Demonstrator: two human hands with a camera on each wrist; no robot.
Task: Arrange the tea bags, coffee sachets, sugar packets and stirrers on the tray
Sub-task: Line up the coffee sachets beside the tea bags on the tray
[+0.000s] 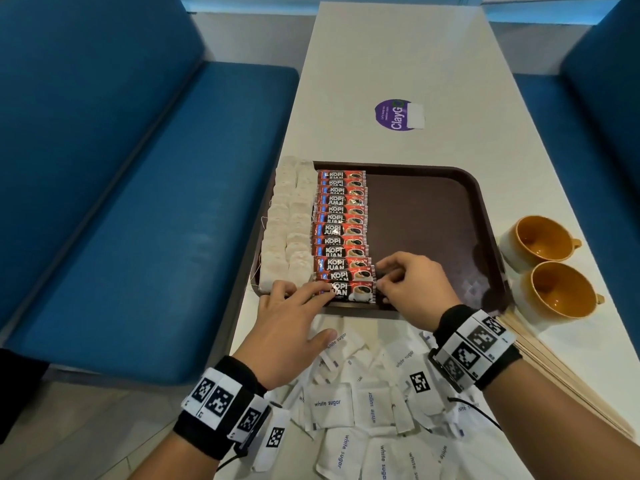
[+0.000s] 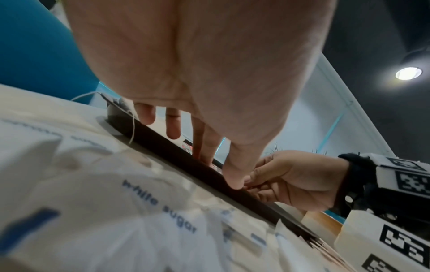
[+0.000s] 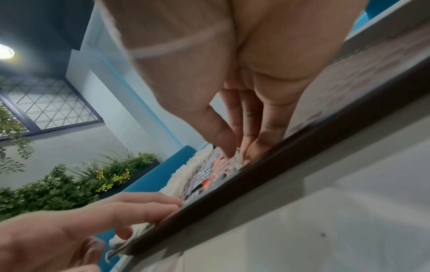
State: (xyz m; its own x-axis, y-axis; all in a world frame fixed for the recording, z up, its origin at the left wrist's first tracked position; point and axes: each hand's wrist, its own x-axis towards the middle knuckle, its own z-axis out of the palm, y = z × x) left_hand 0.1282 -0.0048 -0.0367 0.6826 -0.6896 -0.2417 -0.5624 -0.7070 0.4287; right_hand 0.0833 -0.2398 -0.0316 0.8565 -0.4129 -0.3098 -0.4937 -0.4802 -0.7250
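- Right grip: fingers curled down at the right-hand end of the two nearest coffee sachets in the tray's near row; the fingertips touch the sachet ends, but whether they pinch one cannot be told.
- Left grip: released, fingers straight and spread, their tips pressing flat on the left end of the nearest sachet and on the nearest tea bags; the thumb rests over a sugar packet on the tabletop.
- Tray: dark brown, rounded corners, lying on the white tabletop; its right half is bare.
- Tea bags: two pale columns along the tray's left edge, strings trailing over the rim.
- Coffee sachets: one column of red and black packs marked "KOPI JUAN", overlapping like shingles, just right of the tea bags.
- Sugar packets: white, printed "white sugar", in a loose heap on the tabletop just before the tray's near rim, under both wrists.
- Stirrers: a bundle of pale wooden sticks lying on the tabletop to the right, beside the right wrist.
- Cups: two, ochre inside and pale outside, tipped on their sides just right of the tray.
- Round purple sticker on the far tabletop; blue bench seats on either side.
- Both wrists carry black bands with square coded markers.
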